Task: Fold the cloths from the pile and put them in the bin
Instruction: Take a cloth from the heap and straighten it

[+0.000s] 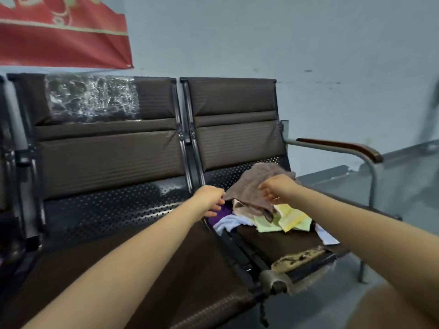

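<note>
Fingers (217,206) of left hand (210,198) curled, pinching the left edge of a brown-grey terry cloth (251,186); right hand (276,188) fingers curled over the cloth's right upper part, grip partly hidden, blurred. Cloth lifted off the top of the pile of mixed cloths (268,217), stretched between the two hands, long axis roughly left-right, one corner hanging down toward the pile, far edge rising toward the backrest. Pile sits on the right seat of a dark brown padded metal bench (237,143): pale yellow-green folded-looking cloths (288,218) at right front, purple cloth (224,211) under the left hand, white cloth (228,224) at left front edge, another white piece (326,236) poking out under the right forearm. Pile fills the back half of that seat; front half of seat bare dark cushion, torn foam at front edge (298,258). Left seat (107,233) beside it holds nothing visible, wide flat room. Wooden-topped metal armrest (342,148) bounds the right side. Clear plastic wrap (92,98) on left backrest. Red banner (64,32) on grey wall upper left. Bin not in frame.
</note>
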`<state>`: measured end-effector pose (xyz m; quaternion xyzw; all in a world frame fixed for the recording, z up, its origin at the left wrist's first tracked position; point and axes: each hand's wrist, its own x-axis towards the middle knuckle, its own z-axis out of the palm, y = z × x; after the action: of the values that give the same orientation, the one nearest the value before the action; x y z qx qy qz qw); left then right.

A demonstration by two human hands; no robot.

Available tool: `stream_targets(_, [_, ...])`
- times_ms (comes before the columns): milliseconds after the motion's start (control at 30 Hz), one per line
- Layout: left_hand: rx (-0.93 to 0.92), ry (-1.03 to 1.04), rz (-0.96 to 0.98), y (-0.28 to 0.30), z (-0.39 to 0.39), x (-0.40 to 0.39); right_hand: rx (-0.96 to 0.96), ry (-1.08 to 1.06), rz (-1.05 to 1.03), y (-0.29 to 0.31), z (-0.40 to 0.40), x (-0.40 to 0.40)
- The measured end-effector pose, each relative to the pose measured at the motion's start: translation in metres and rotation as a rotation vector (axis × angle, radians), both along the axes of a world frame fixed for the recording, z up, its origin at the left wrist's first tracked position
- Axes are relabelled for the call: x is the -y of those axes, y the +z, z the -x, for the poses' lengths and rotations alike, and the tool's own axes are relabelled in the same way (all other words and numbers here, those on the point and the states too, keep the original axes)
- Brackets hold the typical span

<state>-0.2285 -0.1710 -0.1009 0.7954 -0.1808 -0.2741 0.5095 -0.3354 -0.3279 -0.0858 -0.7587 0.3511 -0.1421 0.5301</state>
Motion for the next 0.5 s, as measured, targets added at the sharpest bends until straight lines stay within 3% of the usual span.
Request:
stream_targets(167, [-0.04, 0.037, 0.001, -0.028, -0.024, 0.054, 0.136, -0.168, -0.087, -0.009, -0.022, 0.063])
stream_targets(400, [-0.068, 0.135, -0.066, -0.084, -0.085, 0.074, -0.315, 0.009, 0.32, -0.079, -0.097, 0.104])
stream_targets(500, [-0.094, 0.193, -0.027, -0.09, -0.099, 0.074, -0.228, -0.008, 0.453, -0.1, -0.109, 0.11])
